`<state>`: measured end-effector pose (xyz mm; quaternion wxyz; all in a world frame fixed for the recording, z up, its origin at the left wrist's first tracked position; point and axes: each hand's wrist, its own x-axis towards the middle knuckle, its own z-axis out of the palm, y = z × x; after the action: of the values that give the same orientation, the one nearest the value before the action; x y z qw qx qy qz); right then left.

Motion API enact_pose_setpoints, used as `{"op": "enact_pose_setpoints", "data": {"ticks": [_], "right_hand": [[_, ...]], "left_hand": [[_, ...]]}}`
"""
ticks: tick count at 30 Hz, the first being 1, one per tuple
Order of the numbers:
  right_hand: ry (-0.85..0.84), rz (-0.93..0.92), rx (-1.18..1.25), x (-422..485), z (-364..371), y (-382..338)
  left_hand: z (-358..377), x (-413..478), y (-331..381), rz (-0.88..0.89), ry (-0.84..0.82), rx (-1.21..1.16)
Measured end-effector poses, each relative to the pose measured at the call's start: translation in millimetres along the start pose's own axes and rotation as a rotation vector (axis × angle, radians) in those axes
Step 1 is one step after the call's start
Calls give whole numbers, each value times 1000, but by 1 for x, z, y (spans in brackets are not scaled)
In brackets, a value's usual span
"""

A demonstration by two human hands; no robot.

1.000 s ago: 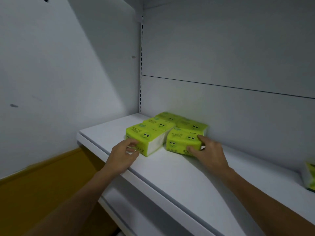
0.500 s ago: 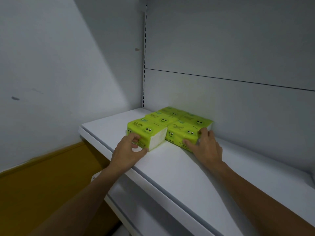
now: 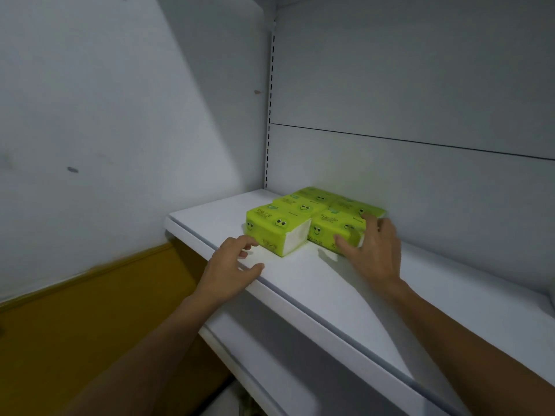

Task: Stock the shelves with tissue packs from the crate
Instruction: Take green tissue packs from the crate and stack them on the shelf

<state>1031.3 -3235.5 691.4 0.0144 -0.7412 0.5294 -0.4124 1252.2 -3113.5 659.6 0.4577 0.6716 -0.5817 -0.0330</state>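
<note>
Several lime-green tissue packs with cartoon eyes lie in two rows at the back left of the white shelf [image 3: 330, 298]. The front-left pack [image 3: 274, 228] shows its white end. My left hand [image 3: 229, 267] hovers at the shelf's front edge with fingers loosely spread, its index fingertip at that pack's lower front corner. My right hand [image 3: 374, 250] presses on the front-right pack [image 3: 332, 228], fingers across its top right end and thumb along its front face. No crate is in view.
The grey back panel [image 3: 420, 190] stands just behind the packs, with a slotted upright [image 3: 269, 115] in the corner. A wall closes off the left side. A lower white shelf [image 3: 270, 370] juts out beneath. A yellow band [image 3: 90, 310] runs low at left.
The packs have slid closer together and toward the back panel. My left hand has come off the front-left pack and drawn back to the shelf edge. My right hand stays on the front-right pack.
</note>
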Motion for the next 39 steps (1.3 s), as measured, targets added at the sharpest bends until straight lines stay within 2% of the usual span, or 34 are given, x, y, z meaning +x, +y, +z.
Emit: {"op": "enact_pose_setpoints", "data": {"ticks": [4, 7, 12, 17, 22, 27, 34, 39], "right_hand": [[23, -127, 100, -23, 2, -49], [-51, -218, 221, -61, 16, -100], [-300, -332, 312, -159, 61, -178], [-603, -282, 320, -268, 127, -202], [-876, -206, 255, -376, 200, -186], [-1138, -152, 211, -475, 267, -147], [-1385, -52, 50, -604, 345, -54], [-1524, 12, -128, -677, 363, 9]], "left_hand": [[-39, -30, -17, -18, 31, 41], [-71, -70, -40, -105, 33, 77], [-118, -159, -97, -256, -25, 133], [-139, -265, -164, -501, -92, 126], [-122, -373, -228, -789, -134, 48], [-69, -466, -275, -995, -175, 3], [36, -565, -334, -1168, -231, -74], [97, -615, -364, -1245, -316, -124]]}}
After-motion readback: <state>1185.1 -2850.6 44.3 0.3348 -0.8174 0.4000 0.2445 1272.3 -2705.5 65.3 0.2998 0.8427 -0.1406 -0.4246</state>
